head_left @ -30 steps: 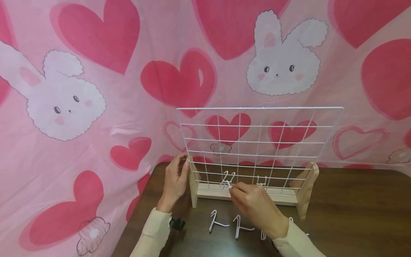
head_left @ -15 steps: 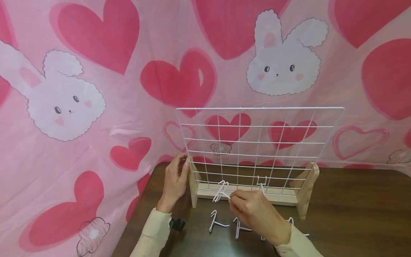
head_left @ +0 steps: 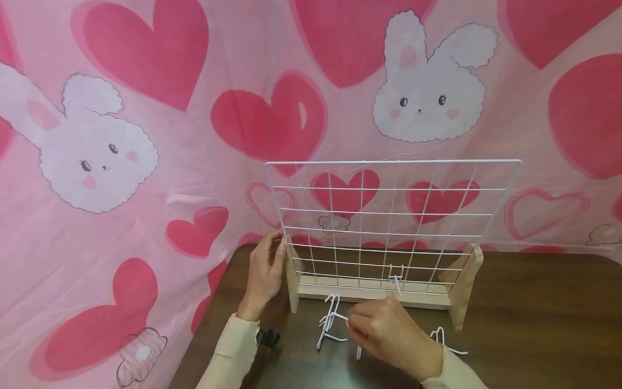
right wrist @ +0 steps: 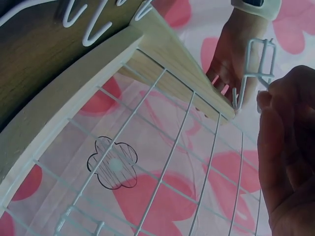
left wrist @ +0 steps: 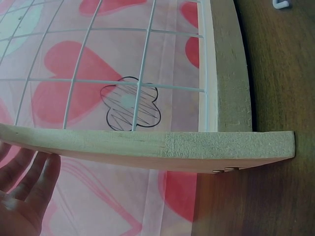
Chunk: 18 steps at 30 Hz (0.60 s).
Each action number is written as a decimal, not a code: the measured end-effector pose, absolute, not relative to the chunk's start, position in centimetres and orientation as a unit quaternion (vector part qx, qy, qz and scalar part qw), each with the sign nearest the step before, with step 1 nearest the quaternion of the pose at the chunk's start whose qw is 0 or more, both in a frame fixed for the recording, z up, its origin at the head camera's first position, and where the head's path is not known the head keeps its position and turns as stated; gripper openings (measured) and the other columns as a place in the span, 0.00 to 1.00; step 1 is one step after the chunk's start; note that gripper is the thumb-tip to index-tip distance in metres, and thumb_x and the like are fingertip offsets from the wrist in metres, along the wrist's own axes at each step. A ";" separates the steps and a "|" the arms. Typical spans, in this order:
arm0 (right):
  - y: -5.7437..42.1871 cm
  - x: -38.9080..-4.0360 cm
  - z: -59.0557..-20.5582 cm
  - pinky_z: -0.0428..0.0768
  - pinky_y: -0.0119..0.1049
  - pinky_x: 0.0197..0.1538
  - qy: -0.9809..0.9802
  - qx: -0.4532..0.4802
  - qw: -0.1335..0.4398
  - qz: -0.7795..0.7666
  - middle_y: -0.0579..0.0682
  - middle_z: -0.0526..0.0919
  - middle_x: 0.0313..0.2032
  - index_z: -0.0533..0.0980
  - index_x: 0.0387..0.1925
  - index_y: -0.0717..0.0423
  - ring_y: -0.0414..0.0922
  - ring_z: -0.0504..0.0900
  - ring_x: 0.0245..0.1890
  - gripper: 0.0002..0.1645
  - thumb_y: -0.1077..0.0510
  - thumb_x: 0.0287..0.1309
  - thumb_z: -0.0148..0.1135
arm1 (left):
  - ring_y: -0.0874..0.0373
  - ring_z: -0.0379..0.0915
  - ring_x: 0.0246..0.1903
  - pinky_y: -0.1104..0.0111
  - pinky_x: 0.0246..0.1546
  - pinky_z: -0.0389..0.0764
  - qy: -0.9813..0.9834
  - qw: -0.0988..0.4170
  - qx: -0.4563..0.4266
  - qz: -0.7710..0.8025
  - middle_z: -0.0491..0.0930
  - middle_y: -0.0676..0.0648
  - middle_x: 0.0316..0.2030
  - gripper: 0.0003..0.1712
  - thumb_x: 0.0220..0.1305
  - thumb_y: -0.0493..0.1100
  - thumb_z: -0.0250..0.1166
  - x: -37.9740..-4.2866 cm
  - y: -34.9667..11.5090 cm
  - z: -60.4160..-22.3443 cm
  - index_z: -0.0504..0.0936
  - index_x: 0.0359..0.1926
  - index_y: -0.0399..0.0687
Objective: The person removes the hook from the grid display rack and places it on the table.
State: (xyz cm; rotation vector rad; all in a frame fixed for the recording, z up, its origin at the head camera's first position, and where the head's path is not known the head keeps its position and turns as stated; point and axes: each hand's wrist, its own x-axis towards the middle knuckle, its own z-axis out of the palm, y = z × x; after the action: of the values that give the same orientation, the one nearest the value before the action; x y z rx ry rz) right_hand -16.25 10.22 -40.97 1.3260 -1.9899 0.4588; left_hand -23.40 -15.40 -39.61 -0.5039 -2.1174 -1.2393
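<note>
Seemingly mid-transfer, careful placing called for next, a white hook is pinched by the right hand, the rack beyond its fingertips touched by the left hand's extended fingers.

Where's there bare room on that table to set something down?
The table looks bare right of the wire rack, with pink cloth behind. It's crowded in front, where loose white hooks lie either side of the right hand.
</note>
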 end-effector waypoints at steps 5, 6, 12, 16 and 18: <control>10.1 -16.1 -41.2 0.69 0.20 0.22 -0.761 0.520 0.347 0.171 0.34 0.73 0.19 0.71 0.15 0.43 0.29 0.72 0.18 0.14 0.63 0.42 0.65 | 0.46 0.84 0.42 0.53 0.40 0.85 -0.800 0.309 -0.195 -0.476 0.83 0.35 0.44 0.13 0.67 0.32 0.56 -23.4 -15.4 -39.6 0.77 0.51 0.33; 10.0 -16.0 -41.3 0.68 0.20 0.22 -0.760 0.522 0.346 0.171 0.34 0.72 0.18 0.71 0.15 0.43 0.29 0.71 0.18 0.14 0.63 0.42 0.65 | 0.45 0.84 0.42 0.52 0.40 0.85 -0.799 0.307 -0.196 -0.477 0.83 0.35 0.44 0.13 0.67 0.32 0.56 -23.4 -15.4 -39.6 0.76 0.51 0.33; 9.9 -15.7 -42.2 0.59 0.18 0.20 -0.754 0.538 0.342 0.161 0.34 0.66 0.16 0.69 0.14 0.41 0.29 0.67 0.16 0.16 0.61 0.35 0.69 | 0.43 0.84 0.42 0.50 0.40 0.84 -0.796 0.303 -0.198 -0.486 0.83 0.34 0.45 0.13 0.67 0.31 0.55 -23.4 -15.2 -39.6 0.76 0.51 0.33; 9.9 -15.4 -42.9 0.57 0.19 0.20 -0.750 0.550 0.335 0.151 0.34 0.65 0.16 0.69 0.14 0.40 0.29 0.67 0.16 0.18 0.59 0.32 0.73 | 0.45 0.83 0.41 0.51 0.40 0.85 -0.798 0.307 -0.194 -0.482 0.83 0.35 0.44 0.13 0.67 0.31 0.56 -23.4 -15.3 -39.6 0.77 0.51 0.34; 9.8 -15.3 -43.3 0.58 0.20 0.20 -0.748 0.556 0.329 0.151 0.34 0.66 0.16 0.69 0.14 0.40 0.29 0.68 0.17 0.18 0.58 0.33 0.74 | 0.45 0.83 0.41 0.53 0.40 0.85 -0.799 0.310 -0.193 -0.478 0.83 0.35 0.44 0.13 0.67 0.31 0.55 -23.4 -15.3 -39.6 0.77 0.51 0.34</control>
State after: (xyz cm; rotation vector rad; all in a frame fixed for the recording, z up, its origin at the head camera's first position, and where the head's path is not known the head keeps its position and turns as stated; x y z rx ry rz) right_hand -15.28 9.83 -43.28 1.4550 -1.9572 0.3943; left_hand -23.39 -15.30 -39.61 -0.5088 -2.1116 -1.2624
